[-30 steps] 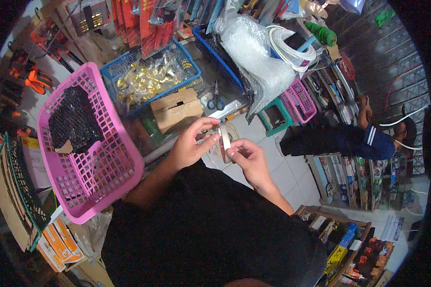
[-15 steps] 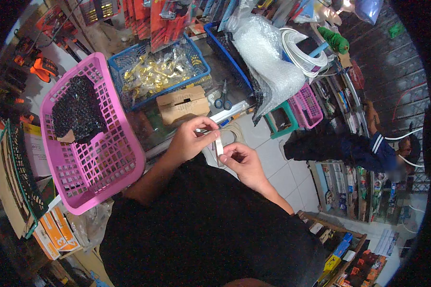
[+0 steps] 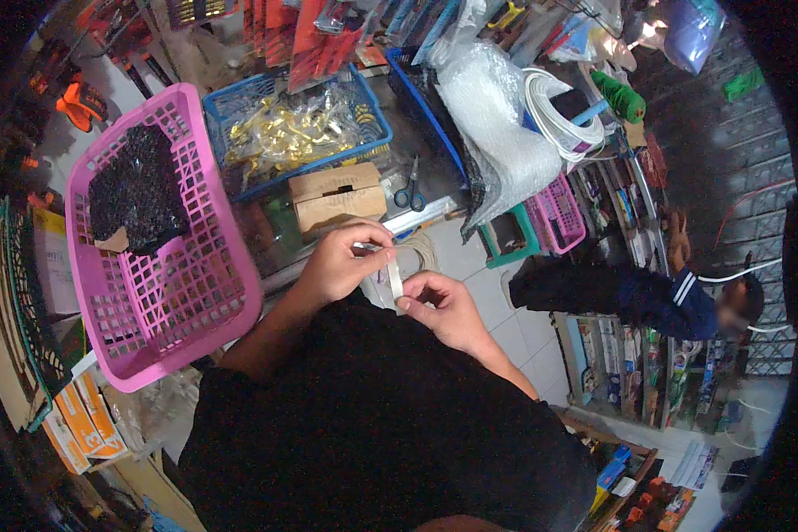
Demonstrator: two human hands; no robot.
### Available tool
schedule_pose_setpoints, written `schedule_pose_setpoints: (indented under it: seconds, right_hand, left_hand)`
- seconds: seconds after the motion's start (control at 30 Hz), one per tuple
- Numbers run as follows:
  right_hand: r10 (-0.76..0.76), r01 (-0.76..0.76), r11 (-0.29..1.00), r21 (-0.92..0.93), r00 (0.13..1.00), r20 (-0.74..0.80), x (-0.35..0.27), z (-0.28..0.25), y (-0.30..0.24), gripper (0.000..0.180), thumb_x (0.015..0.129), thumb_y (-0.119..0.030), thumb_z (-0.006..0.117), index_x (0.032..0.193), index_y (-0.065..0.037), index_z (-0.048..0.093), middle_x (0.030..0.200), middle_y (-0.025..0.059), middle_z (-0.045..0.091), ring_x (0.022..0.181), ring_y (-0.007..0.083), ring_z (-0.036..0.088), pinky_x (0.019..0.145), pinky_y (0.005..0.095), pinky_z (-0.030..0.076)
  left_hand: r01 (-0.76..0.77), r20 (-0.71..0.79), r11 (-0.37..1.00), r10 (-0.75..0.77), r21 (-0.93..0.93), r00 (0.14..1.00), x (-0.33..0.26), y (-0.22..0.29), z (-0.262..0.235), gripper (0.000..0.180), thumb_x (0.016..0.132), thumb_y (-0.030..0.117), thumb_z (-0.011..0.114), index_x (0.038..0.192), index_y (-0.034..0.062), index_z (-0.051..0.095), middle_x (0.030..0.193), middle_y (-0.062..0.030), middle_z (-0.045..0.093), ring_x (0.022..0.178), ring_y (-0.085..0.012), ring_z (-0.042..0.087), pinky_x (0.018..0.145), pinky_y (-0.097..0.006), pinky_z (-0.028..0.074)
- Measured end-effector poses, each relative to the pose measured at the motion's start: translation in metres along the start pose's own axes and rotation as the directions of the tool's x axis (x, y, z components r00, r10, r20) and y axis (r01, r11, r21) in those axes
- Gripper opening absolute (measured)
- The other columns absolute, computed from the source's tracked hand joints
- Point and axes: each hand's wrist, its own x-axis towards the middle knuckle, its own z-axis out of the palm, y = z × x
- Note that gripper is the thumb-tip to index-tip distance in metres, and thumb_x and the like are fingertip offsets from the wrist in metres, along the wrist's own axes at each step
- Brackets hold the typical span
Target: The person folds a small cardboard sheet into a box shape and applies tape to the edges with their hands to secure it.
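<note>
My left hand (image 3: 340,262) and my right hand (image 3: 442,308) meet in front of my chest, both pinching a small white strip-like object (image 3: 394,277). The left fingers hold its upper end, the right fingers its lower end. What the strip is I cannot tell. Just beyond the hands stands a brown cardboard box (image 3: 337,196), with blue-handled scissors (image 3: 407,190) lying beside it.
A pink plastic basket (image 3: 177,293) holding a black mesh bundle (image 3: 138,190) sits at my left. A blue basket (image 3: 239,106) of gold-coloured pieces is behind the box. Bubble wrap (image 3: 496,133), coiled white cable (image 3: 559,115), packed shelves, and a person (image 3: 647,297) in dark clothes at the right.
My hands have come lower and closer to my chest with the white strip still between them. The view has shifted slightly.
</note>
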Motion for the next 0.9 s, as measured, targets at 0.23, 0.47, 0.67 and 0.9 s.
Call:
schedule_pose_setpoints:
  seconds: [0.23, 0.47, 0.67, 0.9]
  right_hand:
    - [0.048, -0.033, 0.987, -0.159, 0.994, 0.096, 0.005, 0.004, -0.004, 0.01, 0.08, -0.012, 0.065, 0.085, -0.004, 0.06, 0.073, -0.0034, 0.056, 0.068, 0.0047, 0.049, 0.061, 0.0215, 0.04]
    - [0.167, -0.162, 0.986, -0.042, 0.965, 0.201, 0.011, 0.013, -0.016, 0.01, 0.083, -0.013, 0.062, 0.081, -0.004, 0.059, 0.071, -0.003, 0.056, 0.065, 0.0039, 0.049, 0.057, 0.021, 0.039]
    - [0.106, -0.107, 0.994, -0.012, 0.963, 0.247, 0.01, 0.013, -0.017, 0.011, 0.083, -0.012, 0.063, 0.079, -0.004, 0.057, 0.072, -0.0014, 0.058, 0.066, 0.0045, 0.051, 0.058, 0.0218, 0.041]
    - [0.062, -0.051, 0.998, -0.047, 0.959, 0.276, 0.006, 0.012, -0.023, 0.009, 0.081, -0.009, 0.064, 0.078, -0.004, 0.057, 0.073, -0.0011, 0.059, 0.068, 0.0053, 0.053, 0.061, 0.0223, 0.042]
  left_hand:
    - [-0.032, 0.015, 0.997, 0.031, 0.074, 0.999, -0.008, -0.003, -0.005, 0.012, 0.078, 0.009, 0.063, 0.087, 0.0011, 0.059, 0.092, -0.0049, 0.056, 0.089, -0.013, 0.055, 0.073, -0.026, 0.046]
    - [-0.12, 0.091, 0.974, 0.104, 0.192, 0.99, -0.014, 0.012, -0.01, 0.008, 0.08, 0.007, 0.061, 0.086, 0.0024, 0.058, 0.092, -0.0067, 0.056, 0.089, -0.0167, 0.054, 0.078, -0.029, 0.044]
    - [-0.15, -0.012, 0.98, 0.152, 0.13, 0.988, -0.016, 0.015, -0.003, 0.011, 0.081, 0.01, 0.059, 0.085, -0.0007, 0.057, 0.087, -0.008, 0.057, 0.078, -0.0161, 0.056, 0.071, -0.028, 0.045]
    - [-0.101, -0.086, 0.992, 0.107, 0.073, 0.991, -0.016, 0.013, 0.003, 0.012, 0.083, 0.011, 0.057, 0.086, -0.0008, 0.056, 0.084, -0.0083, 0.058, 0.074, -0.0143, 0.056, 0.065, -0.027, 0.045]
